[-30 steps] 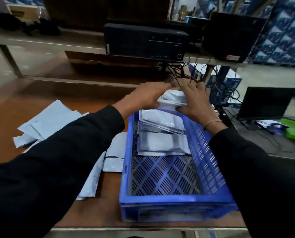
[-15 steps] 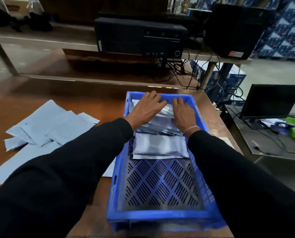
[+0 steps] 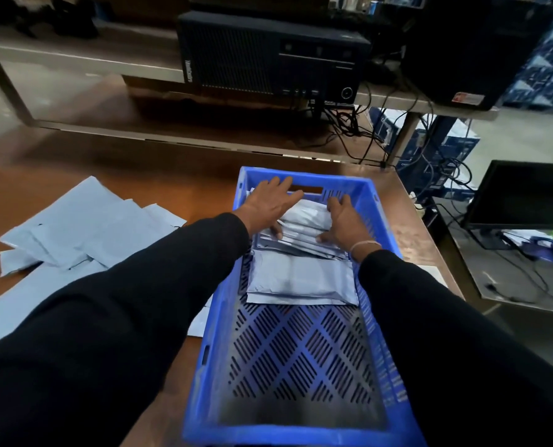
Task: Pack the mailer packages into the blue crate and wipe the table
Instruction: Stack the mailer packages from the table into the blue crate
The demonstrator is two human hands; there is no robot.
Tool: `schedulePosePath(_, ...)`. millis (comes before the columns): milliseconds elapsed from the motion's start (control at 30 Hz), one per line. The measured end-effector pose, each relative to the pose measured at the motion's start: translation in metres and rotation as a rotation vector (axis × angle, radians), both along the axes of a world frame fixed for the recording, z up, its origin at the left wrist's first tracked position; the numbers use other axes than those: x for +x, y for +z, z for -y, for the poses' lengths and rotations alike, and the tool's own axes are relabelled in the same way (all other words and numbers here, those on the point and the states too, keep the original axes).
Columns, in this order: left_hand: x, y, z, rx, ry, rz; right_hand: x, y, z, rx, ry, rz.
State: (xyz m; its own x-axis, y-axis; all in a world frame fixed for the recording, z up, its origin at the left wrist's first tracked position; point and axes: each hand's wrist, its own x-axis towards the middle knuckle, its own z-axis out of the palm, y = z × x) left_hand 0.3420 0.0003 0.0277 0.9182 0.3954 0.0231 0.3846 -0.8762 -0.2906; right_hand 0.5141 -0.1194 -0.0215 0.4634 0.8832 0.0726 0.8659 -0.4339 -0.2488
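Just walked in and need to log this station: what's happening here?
A person is packing grey mailers into a blue crate. The left hand and right hand rest on a stack of mailers at the crate's far end. Loose mailers lie on the brown table, left of the crate.

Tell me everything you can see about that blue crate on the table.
The blue crate is a long rectangular bin of what looks like hard plastic, with slotted walls, a floor perforated in a diamond pattern and a handle cut-out in its far wall. It sits upright on the brown table, near its right edge. Grey mailer packages are stacked in its far half; the near half is bare. The left hand and right hand rest on the top packages inside it.
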Motion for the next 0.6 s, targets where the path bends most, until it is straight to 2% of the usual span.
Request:
schedulePosePath(133, 0.001, 0.000, 0.001, -0.057, 0.074, -0.049, -0.010, -0.004, -0.002, -0.011, -0.049, 0.013)
schedulePosePath(367, -0.009, 0.007, 0.007, -0.135, 0.062, -0.064, -0.014, 0.011, 0.006, -0.064, -0.052, 0.008)
schedulePosePath(500, -0.028, 0.016, 0.005, -0.236, -0.002, 0.125, -0.018, 0.035, 0.011, -0.032, -0.070, -0.001)
schedulePosePath(600, -0.056, 0.023, -0.002, -0.336, -0.051, 0.316, -0.031, 0.052, 0.012, 0.081, -0.066, -0.113)
